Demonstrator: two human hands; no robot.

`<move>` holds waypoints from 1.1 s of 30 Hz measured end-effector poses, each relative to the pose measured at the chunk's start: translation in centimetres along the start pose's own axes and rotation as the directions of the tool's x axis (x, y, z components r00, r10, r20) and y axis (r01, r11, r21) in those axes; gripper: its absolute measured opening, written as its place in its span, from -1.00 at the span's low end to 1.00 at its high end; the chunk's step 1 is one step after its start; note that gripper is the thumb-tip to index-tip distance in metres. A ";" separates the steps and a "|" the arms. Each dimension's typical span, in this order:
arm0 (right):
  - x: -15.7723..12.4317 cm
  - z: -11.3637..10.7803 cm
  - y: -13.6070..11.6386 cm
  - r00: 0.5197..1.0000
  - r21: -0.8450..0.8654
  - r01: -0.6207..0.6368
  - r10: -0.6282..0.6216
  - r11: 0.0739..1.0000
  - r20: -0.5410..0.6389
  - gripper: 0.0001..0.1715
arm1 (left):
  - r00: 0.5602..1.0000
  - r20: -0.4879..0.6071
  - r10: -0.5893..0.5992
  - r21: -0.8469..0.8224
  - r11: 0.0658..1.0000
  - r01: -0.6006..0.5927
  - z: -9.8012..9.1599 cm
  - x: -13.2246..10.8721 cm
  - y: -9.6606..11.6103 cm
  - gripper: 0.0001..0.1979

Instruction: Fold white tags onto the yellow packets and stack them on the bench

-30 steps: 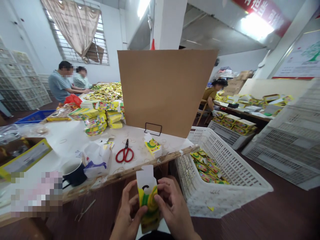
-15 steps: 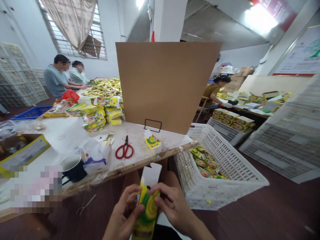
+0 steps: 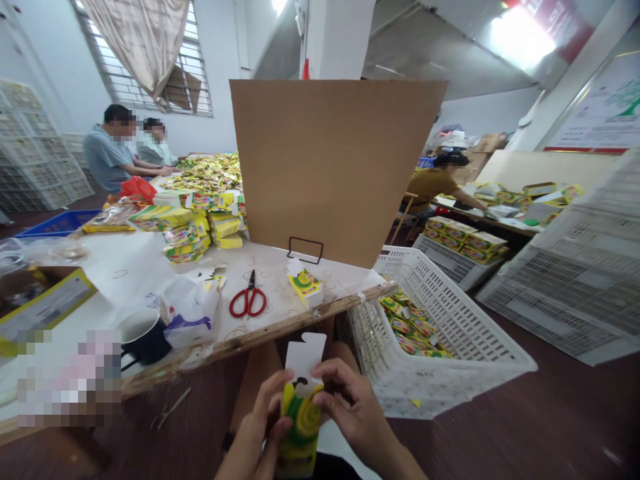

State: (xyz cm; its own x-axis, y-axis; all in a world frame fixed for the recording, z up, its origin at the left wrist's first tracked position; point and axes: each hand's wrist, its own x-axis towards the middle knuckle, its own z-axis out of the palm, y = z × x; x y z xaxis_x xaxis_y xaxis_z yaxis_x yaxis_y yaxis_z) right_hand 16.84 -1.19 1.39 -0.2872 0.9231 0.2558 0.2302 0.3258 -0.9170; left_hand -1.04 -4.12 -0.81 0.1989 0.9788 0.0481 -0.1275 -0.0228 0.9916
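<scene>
Both my hands hold one small yellow and green carton (image 3: 302,417) in front of me, below the table edge. Its white top flap stands open and points up. My left hand (image 3: 260,427) grips the carton's left side with curled fingers. My right hand (image 3: 350,410) pinches its upper right edge near the flap. Another carton of the same kind (image 3: 306,287) lies on the table beside red-handled scissors (image 3: 248,300).
A white plastic crate (image 3: 450,347) with several packs stands right of the table (image 3: 280,320). An upright cardboard sheet (image 3: 330,167), stacks of yellow packs (image 3: 193,227), a dark mug (image 3: 145,337) and a plastic bag (image 3: 193,313) are on the table. People work at tables behind.
The carton has turned a little in my hands and its white flap now stands straighter. My right fingers have shifted toward the flap's base. The view barely moved.
</scene>
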 end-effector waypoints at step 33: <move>0.7 0.8 -0.6 0.976 -0.286 -0.187 0.211 0.940 0.056 -0.57 | 0.991 0.131 0.000 0.001 1.000 0.000 0.4 0.4 -1.2 -0.48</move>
State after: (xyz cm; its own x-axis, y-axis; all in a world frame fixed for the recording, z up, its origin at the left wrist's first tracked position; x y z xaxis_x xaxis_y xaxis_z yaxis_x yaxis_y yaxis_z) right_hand 15.79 -0.93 1.87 -0.2834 0.9582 0.0390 0.5362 0.1921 -0.8219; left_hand -0.44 -3.74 -1.93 0.3243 0.9439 0.0630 -0.1263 -0.0228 0.9917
